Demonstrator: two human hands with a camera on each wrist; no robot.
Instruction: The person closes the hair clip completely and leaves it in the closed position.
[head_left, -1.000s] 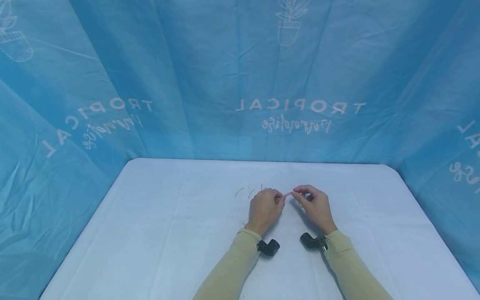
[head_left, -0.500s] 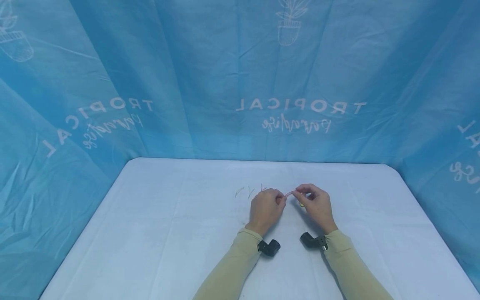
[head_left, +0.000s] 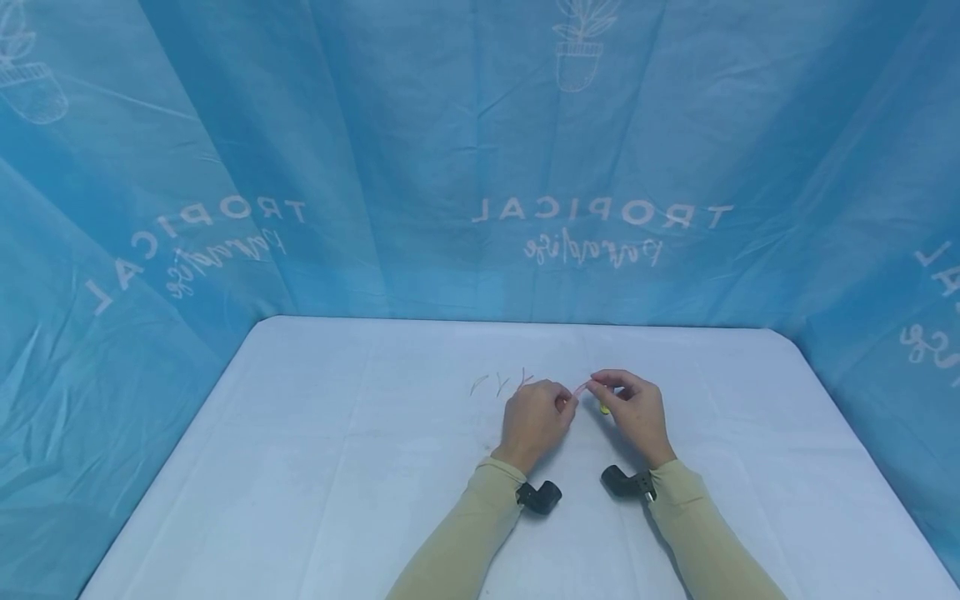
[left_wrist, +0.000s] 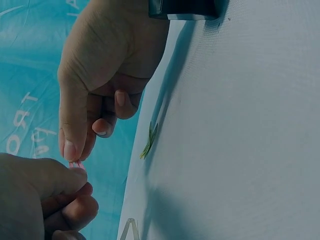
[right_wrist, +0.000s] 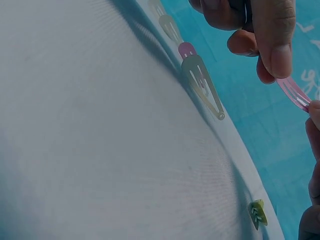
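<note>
A pink snap hair clip [head_left: 582, 388] spans the small gap between both hands, raised over the table. My left hand [head_left: 538, 421] pinches one end between thumb and finger. The other end is pinched by my right hand [head_left: 633, 412]. In the right wrist view, the slotted pink clip [right_wrist: 294, 94] looks slightly bowed, its ends covered by fingertips. A yellow-green clip [head_left: 604, 409] lies on the table beneath my right hand. To the left lie more hair clips, including a beige one [right_wrist: 192, 82] standing spread and a pink one [right_wrist: 186, 50] behind it.
The white-covered table [head_left: 337, 500] has a row of thin clips toward its back, left of the hands, with the leftmost clip [head_left: 478, 384] farthest away. A blue printed curtain [head_left: 420, 167] encloses the back and sides. Black cameras [head_left: 540, 497] sit on both wrists.
Both hands have shifted slightly right, the left a little more, still pinching the pink hair clip. More of the reddish clip behind the left hand shows, and more of the yellow-green one.
</note>
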